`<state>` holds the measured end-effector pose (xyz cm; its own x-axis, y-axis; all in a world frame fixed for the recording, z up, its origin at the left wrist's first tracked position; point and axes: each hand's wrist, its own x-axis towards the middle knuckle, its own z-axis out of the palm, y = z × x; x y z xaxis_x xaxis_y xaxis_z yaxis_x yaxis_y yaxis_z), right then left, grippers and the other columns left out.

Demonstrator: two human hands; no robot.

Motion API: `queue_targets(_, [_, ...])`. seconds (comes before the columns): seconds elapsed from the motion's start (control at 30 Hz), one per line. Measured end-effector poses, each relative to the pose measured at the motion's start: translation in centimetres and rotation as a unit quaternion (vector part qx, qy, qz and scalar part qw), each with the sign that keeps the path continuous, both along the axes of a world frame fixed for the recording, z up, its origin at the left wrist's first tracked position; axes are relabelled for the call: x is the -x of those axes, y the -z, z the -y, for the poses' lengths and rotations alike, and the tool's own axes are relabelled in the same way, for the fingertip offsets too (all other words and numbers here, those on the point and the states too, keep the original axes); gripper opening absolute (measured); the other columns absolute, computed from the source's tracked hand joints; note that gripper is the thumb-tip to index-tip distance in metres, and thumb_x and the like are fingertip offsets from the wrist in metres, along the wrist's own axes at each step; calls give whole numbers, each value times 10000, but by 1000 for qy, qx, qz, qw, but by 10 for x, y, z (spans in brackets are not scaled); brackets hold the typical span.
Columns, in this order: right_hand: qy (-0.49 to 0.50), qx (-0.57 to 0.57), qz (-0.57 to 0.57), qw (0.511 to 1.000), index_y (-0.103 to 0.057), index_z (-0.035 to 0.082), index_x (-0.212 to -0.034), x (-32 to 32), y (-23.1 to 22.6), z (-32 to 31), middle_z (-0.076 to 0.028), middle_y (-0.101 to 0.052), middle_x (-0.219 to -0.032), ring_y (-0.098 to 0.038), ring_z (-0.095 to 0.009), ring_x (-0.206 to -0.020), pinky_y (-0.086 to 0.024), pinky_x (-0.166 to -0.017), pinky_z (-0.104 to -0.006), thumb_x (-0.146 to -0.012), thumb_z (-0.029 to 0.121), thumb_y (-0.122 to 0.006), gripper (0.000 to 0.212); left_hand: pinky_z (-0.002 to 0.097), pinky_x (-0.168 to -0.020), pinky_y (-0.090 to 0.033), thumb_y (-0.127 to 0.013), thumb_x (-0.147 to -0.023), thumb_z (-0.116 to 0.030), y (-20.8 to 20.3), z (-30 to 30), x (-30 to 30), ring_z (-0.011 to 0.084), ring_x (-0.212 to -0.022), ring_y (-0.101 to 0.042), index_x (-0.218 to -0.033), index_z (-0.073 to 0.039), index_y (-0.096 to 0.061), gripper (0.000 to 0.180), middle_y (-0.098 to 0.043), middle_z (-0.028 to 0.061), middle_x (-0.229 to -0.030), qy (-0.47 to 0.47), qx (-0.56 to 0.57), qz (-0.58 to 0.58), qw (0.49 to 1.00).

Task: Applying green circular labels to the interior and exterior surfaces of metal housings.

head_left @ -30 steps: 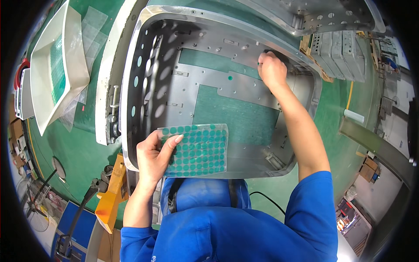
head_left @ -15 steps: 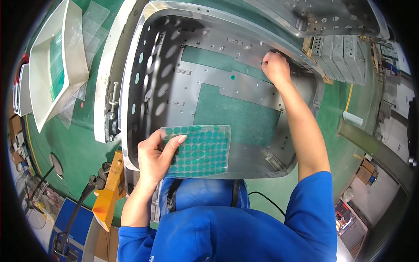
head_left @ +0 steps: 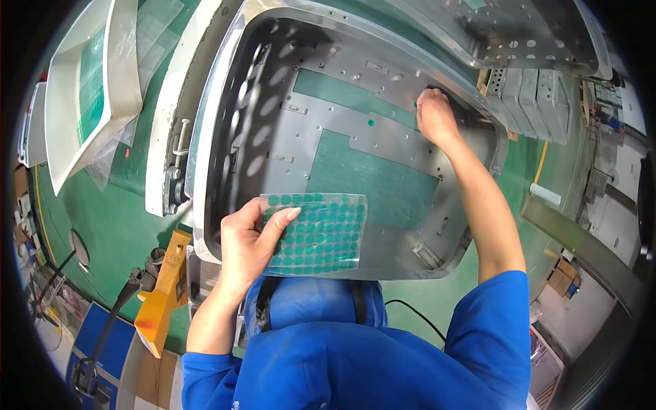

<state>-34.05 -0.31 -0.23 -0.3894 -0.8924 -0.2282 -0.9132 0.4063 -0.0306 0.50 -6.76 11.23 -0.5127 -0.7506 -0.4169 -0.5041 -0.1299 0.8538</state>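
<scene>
My left hand (head_left: pixel 249 242) pinches the left edge of a clear sheet (head_left: pixel 314 236) covered with rows of green round stickers, thumb on top. The sheet hangs over the near side of a large grey metal housing (head_left: pixel 379 270). Inside the housing's far right part, my right hand (head_left: pixel 437 117) has its fingers pressed together close to the perforated floor panel. A small green round sticker (head_left: pixel 415 104) shows at its fingertips, partly hidden by them. Another green sticker dot (head_left: pixel 371 123) sits on the metal panel, left of my right hand.
A white bin (head_left: pixel 58 130) with green sheets in it stands at the far left, beside clear plastic sheets (head_left: pixel 156 48). Another metal housing (head_left: pixel 540 41) lies at the far right. Grey metal panels (head_left: pixel 529 106) stand behind the right rim. A yellow bracket (head_left: pixel 164 294) rises at the near left.
The whole view has shifted and tilted slightly. My right hand stays at nearly the same spot in the housing, fingers still together. My left hand keeps hold of the sticker sheet.
</scene>
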Motion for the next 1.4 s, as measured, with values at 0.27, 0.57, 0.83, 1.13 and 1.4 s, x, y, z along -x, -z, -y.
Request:
queue_targets(0.27, [-7,170,87,982,-531,44,-822,7,-4,-17,-113,-541,-826,-526,-305,-793,-438,-694,-383,-721,47,-555,104,176,-426,-308,-662,-747,-112,0,0,1,11,-481,-388,-797,14,-610,145,-516,-7,-515,0,-4,-5,1000])
queue_targets(0.57, [-212,75,-79,971,-548,55,-748,2,-18,-10,-43,-515,-781,-512,-217,-794,-459,-673,-301,-615,35,-554,135,164,-416,-281,-664,-746,-114,6,-2,-1,2,-466,-368,-802,10,-613,146,-484,-34,-503,-16,-27,1,999])
queue_targets(0.83, [-288,59,-105,950,-520,49,-676,6,-15,-5,-46,-495,-762,-506,-205,-826,-481,-657,-297,-609,71,-530,71,167,-415,-276,-658,-754,-127,5,-4,0,3,-467,-363,-785,14,-609,152,-475,-36,-497,-22,-11,-13,1000])
queue_targets(1.13, [-120,213,104,964,-514,34,-717,10,-7,-15,-101,-492,-760,-501,-280,-786,-434,-648,-367,-705,22,-582,69,180,-405,-256,-666,-749,-150,6,-3,-1,7,-454,-326,-771,6,-609,167,-422,-43,-465,-13,2,4,1000])
queue_targets(1.4, [-220,77,-44,971,-505,25,-740,9,-10,-7,-108,-497,-794,-495,-279,-824,-455,-672,-360,-652,31,-546,97,176,-409,-256,-667,-748,-148,6,-4,0,5,-460,-329,-776,1,-610,161,-434,-51,-480,-16,-1,7,1000])
